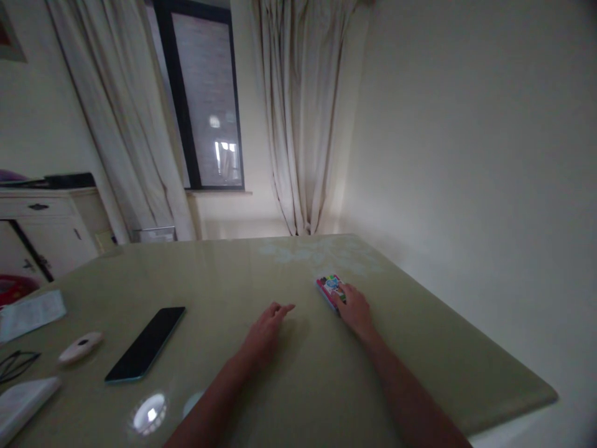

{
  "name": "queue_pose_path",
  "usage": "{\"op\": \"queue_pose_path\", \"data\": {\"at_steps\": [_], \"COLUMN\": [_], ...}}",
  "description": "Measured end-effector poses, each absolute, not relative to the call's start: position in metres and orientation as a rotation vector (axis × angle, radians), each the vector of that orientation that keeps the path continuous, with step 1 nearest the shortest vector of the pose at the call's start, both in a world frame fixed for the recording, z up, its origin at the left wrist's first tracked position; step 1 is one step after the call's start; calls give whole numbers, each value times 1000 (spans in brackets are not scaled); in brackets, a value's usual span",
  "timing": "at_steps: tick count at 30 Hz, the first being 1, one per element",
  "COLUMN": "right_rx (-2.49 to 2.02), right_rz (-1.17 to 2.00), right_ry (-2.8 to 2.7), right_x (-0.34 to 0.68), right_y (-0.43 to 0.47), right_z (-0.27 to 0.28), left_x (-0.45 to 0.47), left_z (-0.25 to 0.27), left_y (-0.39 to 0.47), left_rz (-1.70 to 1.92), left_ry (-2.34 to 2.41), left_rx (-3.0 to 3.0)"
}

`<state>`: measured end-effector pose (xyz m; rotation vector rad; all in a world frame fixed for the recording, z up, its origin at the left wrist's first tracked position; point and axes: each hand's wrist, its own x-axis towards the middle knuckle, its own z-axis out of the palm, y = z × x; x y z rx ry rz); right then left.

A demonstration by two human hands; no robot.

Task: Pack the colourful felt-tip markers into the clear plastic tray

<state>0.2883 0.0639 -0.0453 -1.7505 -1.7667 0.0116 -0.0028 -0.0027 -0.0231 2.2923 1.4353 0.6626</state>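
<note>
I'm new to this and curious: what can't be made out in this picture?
All in the head view:
Colourful pack: partly hidden by the right hand; its print is too small to read.
Paper: any writing is too blurred to read.
White object: cut off by the left edge.

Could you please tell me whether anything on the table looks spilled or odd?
Nothing stands out: the phone lies flat, the right hand is on the colourful pack, and the bright spot looks like a reflection.

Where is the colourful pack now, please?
Right of centre in the head view, the colourful pack is partly under the right hand, near the pale floral pattern.
</note>
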Motion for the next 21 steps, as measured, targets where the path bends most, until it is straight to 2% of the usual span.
{"op": "queue_pose_path", "data": {"at_steps": [5,12,15,21], "right_rx": [-1563,-1027,-944,-834], "right_rz": [101,615,560,265], "right_ry": [-1936,-2061,-2092,-2190], "right_x": [232,202,207,218], "right_y": [34,9,9,11], "right_z": [-36,-9,-7,0], "left_x": [9,5,-3,-5], "left_z": [-29,-32,-23,10], "left_y": [-8,-11,-7,-20], "left_rz": [808,702,750,881], "left_ry": [1389,1707,1616,1025], "left_rx": [2375,2318,2341,2163]}}
